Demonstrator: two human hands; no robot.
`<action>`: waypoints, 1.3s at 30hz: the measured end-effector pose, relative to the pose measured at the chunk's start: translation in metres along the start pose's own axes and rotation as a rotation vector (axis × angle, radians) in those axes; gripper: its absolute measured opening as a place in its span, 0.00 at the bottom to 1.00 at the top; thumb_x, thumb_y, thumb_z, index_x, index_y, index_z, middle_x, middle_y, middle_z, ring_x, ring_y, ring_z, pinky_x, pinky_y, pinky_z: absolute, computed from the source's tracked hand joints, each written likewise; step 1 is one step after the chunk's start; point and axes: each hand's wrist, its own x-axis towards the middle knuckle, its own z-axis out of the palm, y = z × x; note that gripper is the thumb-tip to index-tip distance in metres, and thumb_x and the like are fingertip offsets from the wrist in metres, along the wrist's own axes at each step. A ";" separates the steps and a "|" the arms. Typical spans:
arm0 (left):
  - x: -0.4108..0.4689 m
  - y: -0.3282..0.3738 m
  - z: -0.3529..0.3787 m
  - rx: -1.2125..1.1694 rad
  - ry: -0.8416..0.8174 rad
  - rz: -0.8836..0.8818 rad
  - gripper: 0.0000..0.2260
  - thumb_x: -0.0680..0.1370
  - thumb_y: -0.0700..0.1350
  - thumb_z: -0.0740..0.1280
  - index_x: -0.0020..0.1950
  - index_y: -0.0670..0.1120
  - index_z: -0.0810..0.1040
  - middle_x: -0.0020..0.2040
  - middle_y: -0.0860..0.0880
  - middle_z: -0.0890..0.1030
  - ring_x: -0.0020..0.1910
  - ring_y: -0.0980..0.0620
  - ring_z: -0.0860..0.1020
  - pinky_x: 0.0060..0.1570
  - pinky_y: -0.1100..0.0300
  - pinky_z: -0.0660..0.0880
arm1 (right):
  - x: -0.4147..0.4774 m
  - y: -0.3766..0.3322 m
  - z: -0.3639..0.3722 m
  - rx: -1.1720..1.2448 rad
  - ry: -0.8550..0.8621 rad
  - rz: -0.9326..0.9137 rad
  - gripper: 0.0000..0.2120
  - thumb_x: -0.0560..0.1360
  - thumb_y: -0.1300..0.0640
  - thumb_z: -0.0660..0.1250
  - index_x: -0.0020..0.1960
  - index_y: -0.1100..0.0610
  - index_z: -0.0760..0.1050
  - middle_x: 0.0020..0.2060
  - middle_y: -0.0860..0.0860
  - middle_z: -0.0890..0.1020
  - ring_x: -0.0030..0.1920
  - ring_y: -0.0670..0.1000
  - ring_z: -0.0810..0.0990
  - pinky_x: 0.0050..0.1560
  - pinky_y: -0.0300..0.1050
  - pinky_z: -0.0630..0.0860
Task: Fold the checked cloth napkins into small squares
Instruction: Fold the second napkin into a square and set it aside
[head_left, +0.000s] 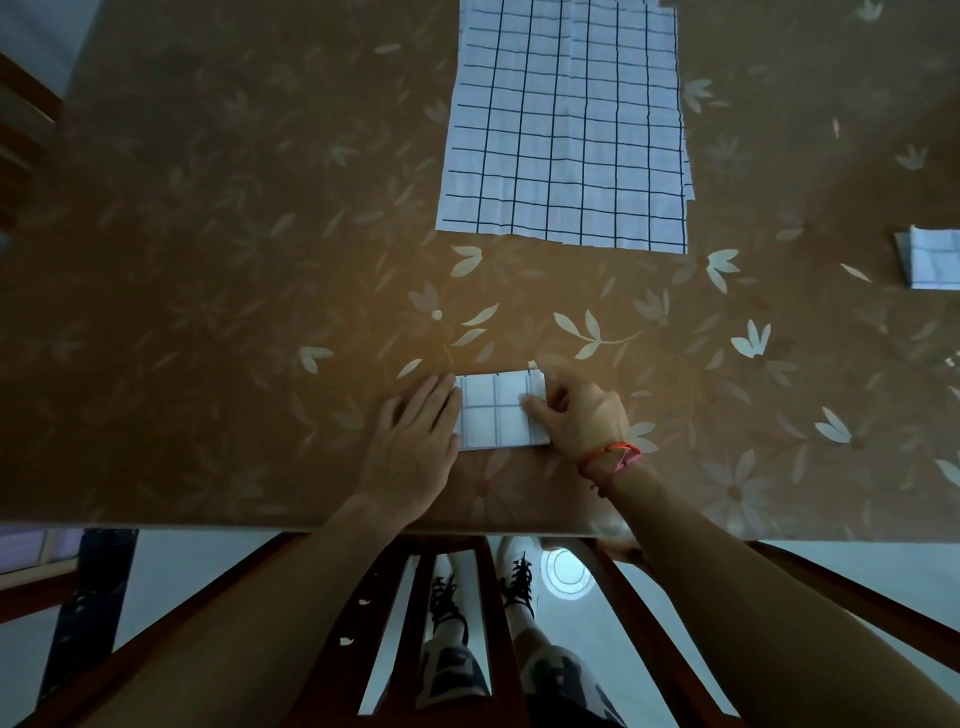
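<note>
A small folded checked napkin, white with dark grid lines, lies near the table's front edge. My left hand rests flat beside it, straight fingers touching its left edge. My right hand pinches the napkin's right edge, thumb on top and fingers curled round the side. A stack of unfolded checked napkins lies spread flat at the far middle of the table. Another folded napkin sits at the right edge of the view, partly cut off.
The table wears a brown cloth with pale flower prints. Its front edge runs across below my wrists. A wooden chair back stands under it, with my legs and shoes behind. Another chair is at far left.
</note>
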 end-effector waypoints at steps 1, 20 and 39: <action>0.000 0.000 0.000 0.005 0.001 -0.001 0.22 0.80 0.48 0.57 0.72 0.42 0.69 0.74 0.44 0.68 0.74 0.48 0.64 0.63 0.47 0.67 | -0.003 -0.002 -0.001 -0.035 0.055 -0.031 0.15 0.72 0.39 0.65 0.49 0.49 0.74 0.37 0.45 0.78 0.38 0.51 0.79 0.38 0.47 0.79; -0.006 -0.004 0.010 0.029 -0.014 0.011 0.24 0.84 0.50 0.47 0.78 0.41 0.59 0.78 0.44 0.59 0.78 0.49 0.56 0.70 0.41 0.59 | -0.020 -0.029 0.064 -0.446 0.002 -0.672 0.27 0.81 0.52 0.51 0.75 0.65 0.56 0.75 0.61 0.58 0.76 0.58 0.53 0.74 0.56 0.58; -0.004 0.000 0.005 0.036 -0.077 -0.017 0.24 0.83 0.49 0.49 0.77 0.41 0.59 0.78 0.45 0.58 0.78 0.49 0.55 0.71 0.40 0.58 | -0.009 0.016 0.026 -0.588 -0.079 -0.544 0.33 0.80 0.42 0.47 0.75 0.65 0.55 0.75 0.61 0.57 0.75 0.59 0.56 0.73 0.56 0.60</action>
